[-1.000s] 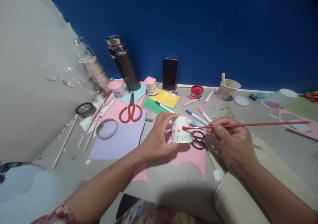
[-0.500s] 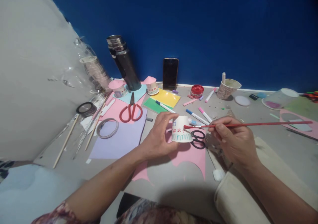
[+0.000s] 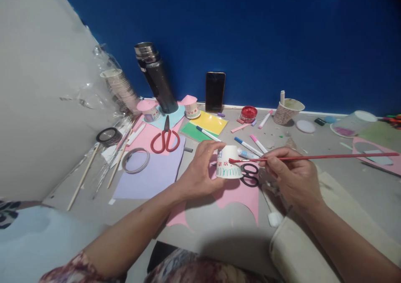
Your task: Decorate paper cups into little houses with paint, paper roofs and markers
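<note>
My left hand (image 3: 204, 172) grips a small white paper cup (image 3: 230, 172), thumb under it and fingers at its top. The cup is upside down, with green squiggles near its rim, red marks above them and a blue window drawing at the left. Pinched in my right hand (image 3: 293, 176) is a red paintbrush (image 3: 332, 156). Its red-coated tip is at the cup's side and seems to touch it. Black-handled scissors (image 3: 249, 180) lie behind the cup on cut pink paper (image 3: 236, 197). An open jar of red paint (image 3: 249, 114) stands farther back.
Red-handled scissors (image 3: 165, 141) and a tape roll (image 3: 135, 161) lie left on coloured sheets. Two decorated cups with pink roofs (image 3: 191, 106) stand near a dark flask (image 3: 158, 80). A phone (image 3: 215, 91) leans on the blue wall. Several markers (image 3: 249, 146) lie behind my hands.
The brush tip has shifted slightly left along the cup's side, and my right hand has moved a little left with it. My left hand still holds the cup in place.
</note>
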### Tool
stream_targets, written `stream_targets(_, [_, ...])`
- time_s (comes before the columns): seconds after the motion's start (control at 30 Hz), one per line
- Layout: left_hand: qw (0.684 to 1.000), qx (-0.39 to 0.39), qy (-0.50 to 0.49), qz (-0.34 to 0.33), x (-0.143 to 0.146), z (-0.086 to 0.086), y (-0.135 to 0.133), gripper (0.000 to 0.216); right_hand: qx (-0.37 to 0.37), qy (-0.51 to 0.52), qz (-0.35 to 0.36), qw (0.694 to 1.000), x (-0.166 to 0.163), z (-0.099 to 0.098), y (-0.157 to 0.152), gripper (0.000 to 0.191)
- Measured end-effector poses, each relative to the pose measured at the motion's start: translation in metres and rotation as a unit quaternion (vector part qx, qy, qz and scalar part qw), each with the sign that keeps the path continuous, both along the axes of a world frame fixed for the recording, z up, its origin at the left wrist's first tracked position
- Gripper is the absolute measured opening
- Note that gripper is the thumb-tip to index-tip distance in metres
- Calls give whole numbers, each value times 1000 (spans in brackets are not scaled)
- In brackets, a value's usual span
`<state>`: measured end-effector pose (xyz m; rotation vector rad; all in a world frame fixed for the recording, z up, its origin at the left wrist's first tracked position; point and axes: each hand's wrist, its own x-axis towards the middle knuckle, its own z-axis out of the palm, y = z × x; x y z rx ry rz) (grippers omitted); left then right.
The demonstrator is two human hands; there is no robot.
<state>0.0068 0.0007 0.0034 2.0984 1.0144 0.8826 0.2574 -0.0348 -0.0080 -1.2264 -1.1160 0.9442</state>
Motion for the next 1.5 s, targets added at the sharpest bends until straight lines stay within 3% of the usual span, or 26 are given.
stream_targets(0.33, [999, -33, -22, 11, -1, 4, -2, 67, -5, 83, -14, 996, 4, -3, 2, 32])
stream_targets(0.73, [999, -44, -28, 12, 0, 5, -2, 70, 4, 81, -7, 997, 3, -2, 2, 32])
stream_targets(1.0, [998, -55, -39, 11, 1, 4, -1, 68, 9, 28, 8, 1000, 5, -4, 0, 26])
stream_targets(1.2, [998, -56, -36, 15, 0, 4, -1, 69, 18, 69, -2, 997, 4, -1, 0, 30])
stream_targets(1.5, [998, -58, -35, 10, 1, 5, -2, 69, 8, 53, 4, 999, 4, -2, 0, 28])
